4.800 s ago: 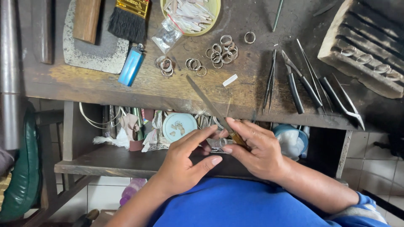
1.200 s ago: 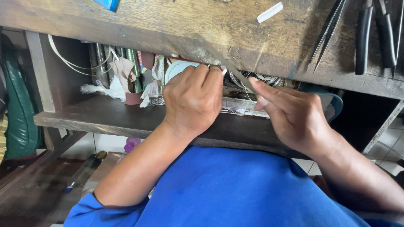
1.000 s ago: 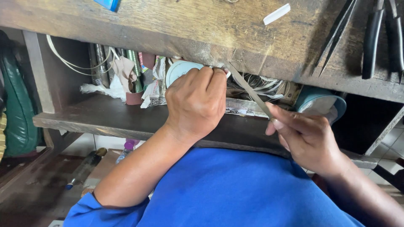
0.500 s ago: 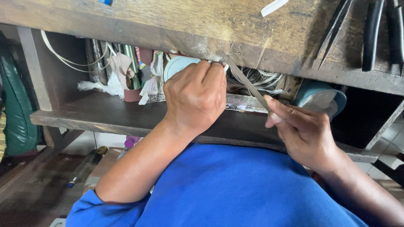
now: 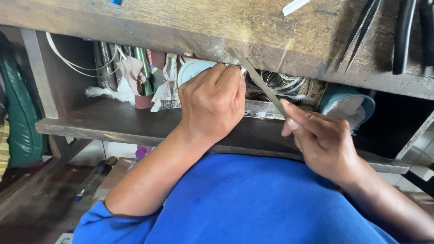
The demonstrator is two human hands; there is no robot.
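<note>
My left hand (image 5: 212,101) is curled against the front edge of the wooden workbench (image 5: 181,31), fingertips pinched on something small that the fingers hide. My right hand (image 5: 323,140) grips the lower end of a long thin metal file (image 5: 260,81). The file slants up and left, its tip at the bench edge right by my left fingertips. Both forearms come up from my blue shirt at the bottom of the view.
Under the bench a dark shelf (image 5: 104,124) holds metal rods (image 5: 106,63), crumpled paper, a round light-blue tin (image 5: 192,70), coiled wire (image 5: 280,83) and a blue bowl (image 5: 346,104). Tweezers (image 5: 361,31) and black-handled pliers (image 5: 404,36) lie on the bench top. A green object (image 5: 20,117) stands at left.
My hands were down at the shelf level; the view then tilted lower. Over the last second my right hand took the file and slid it up and left along the bench edge.
</note>
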